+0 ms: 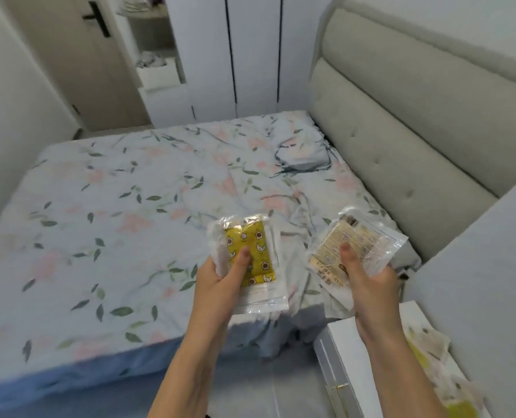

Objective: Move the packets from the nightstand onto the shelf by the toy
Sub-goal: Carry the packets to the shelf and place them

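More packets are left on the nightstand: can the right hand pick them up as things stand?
Probably not yet. The right hand is close above the nightstand, but its grip is full with the beige-label packet; the remaining packets lie partly under its forearm.

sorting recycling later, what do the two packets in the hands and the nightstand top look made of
Yellow-patterned packet in the left hand: clear glossy plastic film, judging by glare and crinkles. Beige printed packet in the right hand: similar shiny wrinkled film. Nightstand: smooth white panel, possibly laminated board.
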Tool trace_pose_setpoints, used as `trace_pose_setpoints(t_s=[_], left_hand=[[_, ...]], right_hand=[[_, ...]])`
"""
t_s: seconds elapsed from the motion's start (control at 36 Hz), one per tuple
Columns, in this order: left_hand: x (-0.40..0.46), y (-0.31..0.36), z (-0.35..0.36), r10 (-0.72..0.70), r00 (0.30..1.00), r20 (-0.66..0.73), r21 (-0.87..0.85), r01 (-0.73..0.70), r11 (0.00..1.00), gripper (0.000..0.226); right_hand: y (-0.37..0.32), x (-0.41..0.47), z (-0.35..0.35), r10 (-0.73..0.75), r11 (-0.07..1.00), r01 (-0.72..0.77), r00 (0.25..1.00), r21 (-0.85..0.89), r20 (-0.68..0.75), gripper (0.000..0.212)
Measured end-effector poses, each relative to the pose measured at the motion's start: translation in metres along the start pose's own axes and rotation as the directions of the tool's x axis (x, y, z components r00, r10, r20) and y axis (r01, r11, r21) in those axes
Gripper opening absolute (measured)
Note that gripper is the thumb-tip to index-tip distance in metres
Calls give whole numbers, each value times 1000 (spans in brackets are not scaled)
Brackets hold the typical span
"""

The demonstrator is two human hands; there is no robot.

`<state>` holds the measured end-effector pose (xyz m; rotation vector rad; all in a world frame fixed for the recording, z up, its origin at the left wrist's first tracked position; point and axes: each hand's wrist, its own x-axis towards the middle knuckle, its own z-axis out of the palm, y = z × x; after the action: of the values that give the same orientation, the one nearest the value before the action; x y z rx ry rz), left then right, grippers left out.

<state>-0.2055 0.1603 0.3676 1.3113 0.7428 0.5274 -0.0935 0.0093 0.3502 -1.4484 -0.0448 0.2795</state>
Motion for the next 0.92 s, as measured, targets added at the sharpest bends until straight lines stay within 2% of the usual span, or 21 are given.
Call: trace_pose_setpoints(t_s=[0.14,0.25,0.39,0.5,0.61,0.72,0.92], left_hand=[[-8,26,-81,44,986,-158,-63,-54,997,11],[-18,39,-163,46,957,-286,-78,-71,994,10],[-46,47,-285,67,890,-451,-41,-95,995,13],[-80,51,-388,51,805,-590,-41,-92,995,15],[-120,52,-472,23,703,-711,-67,-100,993,27],[-150,54,-535,2,608,-794,-90,-120,989,11],[-159,58,-627,-31,502,-864,-134,-171,976,9]], right_hand=[[-11,-32,79,-14,996,30,982,-82,190,25],[-8,-70,152,-16,993,52,948,-105,317,24],[17,-135,260,70,995,-27,881,-98,467,20],[41,-195,348,118,991,-53,792,-125,599,23],[58,-257,420,158,986,-68,683,-153,713,28],[69,-310,478,186,980,-52,565,-190,804,26],[93,-367,577,212,972,-3,434,-234,876,24]])
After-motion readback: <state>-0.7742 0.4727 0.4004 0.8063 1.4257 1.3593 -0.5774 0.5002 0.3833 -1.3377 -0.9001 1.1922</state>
